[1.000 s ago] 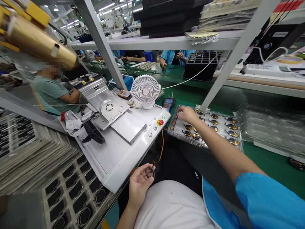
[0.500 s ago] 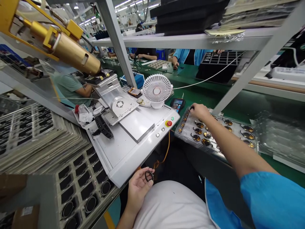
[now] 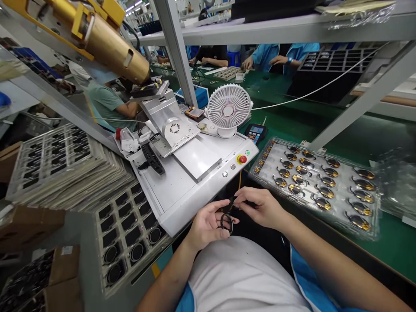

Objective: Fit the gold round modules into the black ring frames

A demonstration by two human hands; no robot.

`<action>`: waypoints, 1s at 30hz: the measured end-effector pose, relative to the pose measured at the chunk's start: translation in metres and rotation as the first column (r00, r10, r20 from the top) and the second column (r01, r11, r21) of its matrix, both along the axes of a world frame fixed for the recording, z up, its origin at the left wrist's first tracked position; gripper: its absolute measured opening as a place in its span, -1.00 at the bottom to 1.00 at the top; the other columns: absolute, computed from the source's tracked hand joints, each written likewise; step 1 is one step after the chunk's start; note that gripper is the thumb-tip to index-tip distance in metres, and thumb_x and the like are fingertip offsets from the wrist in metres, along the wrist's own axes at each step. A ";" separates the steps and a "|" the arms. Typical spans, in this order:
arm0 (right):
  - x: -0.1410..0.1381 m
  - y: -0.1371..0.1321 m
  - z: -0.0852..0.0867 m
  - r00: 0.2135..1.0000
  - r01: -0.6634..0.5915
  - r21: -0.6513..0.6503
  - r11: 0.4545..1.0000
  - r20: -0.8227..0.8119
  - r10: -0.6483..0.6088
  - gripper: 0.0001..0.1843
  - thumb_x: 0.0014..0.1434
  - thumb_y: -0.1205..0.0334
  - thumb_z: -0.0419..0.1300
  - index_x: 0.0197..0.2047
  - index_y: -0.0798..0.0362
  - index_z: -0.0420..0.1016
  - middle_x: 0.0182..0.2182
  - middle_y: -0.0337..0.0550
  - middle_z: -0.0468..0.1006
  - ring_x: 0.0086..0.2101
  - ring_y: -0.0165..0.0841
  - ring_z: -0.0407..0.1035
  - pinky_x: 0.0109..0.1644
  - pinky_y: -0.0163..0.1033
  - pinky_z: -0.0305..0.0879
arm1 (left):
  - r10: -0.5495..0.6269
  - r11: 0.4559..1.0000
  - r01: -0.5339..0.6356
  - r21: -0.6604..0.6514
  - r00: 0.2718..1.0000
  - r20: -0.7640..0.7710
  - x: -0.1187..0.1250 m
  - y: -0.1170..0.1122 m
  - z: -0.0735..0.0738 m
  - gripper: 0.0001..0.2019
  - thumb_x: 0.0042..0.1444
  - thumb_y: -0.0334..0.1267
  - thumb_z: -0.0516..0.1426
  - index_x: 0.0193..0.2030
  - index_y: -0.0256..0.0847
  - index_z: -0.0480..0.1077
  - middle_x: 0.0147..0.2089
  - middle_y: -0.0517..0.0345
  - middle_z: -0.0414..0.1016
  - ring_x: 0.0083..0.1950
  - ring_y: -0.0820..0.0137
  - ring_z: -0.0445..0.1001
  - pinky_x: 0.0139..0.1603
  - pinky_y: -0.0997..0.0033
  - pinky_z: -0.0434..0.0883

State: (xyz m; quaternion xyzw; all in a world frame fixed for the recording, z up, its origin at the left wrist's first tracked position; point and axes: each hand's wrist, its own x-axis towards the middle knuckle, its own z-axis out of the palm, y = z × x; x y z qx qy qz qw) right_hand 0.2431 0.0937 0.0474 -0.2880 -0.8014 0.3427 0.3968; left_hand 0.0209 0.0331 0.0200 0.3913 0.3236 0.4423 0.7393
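**Two-Handed Pinch Operation in Progress**

The left hand (image 3: 208, 227) is cradling a dark ring (image 3: 226, 223), gripping it between the thumb and the curled fingers, in front of the person's white-clothed torso (image 3: 243, 275). The right hand (image 3: 260, 208) is reaching in from the right, with its thumb and forefinger closing on a thin dark strip (image 3: 232, 203) just above the ring. The fingertips of the two hands are nearly meeting. Whether the strip is joined to the ring cannot be determined.

Just beyond the hands, a white machine base (image 3: 191, 208) is presenting its front edge, with a red emergency-stop button (image 3: 242, 159) near its right corner. A white desk fan (image 3: 228, 106) is standing at the base's rear, beside an aluminium fixture plate (image 3: 169, 125). A handheld device (image 3: 256, 132) is lying on the green worktop (image 3: 282, 121) just beyond the base's right corner.

To the right, a clear plastic tray (image 3: 313, 184) is resting near the worktop's front edge, carrying rows of round gold-coloured parts. To the left, a black-cavity tray (image 3: 128, 229) is holding dark rings beside a tall tray stack (image 3: 65, 167). Along the worktop's far side, a co-worker's hands (image 3: 260, 63) are working.
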 end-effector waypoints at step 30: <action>-0.075 -0.016 -0.021 0.950 -0.033 -0.638 0.769 -0.259 -0.174 -0.50 0.18 -0.16 0.40 0.03 0.03 0.60 -0.13 -0.03 0.69 -0.14 -0.15 0.59 -0.09 -0.10 0.57 | 0.512 0.767 0.026 0.641 0.576 -0.637 -0.011 -0.045 -0.011 -0.03 0.14 -0.28 0.35 0.59 0.01 -0.08 0.57 -0.29 0.02 0.27 -0.07 0.53 0.18 -0.02 0.60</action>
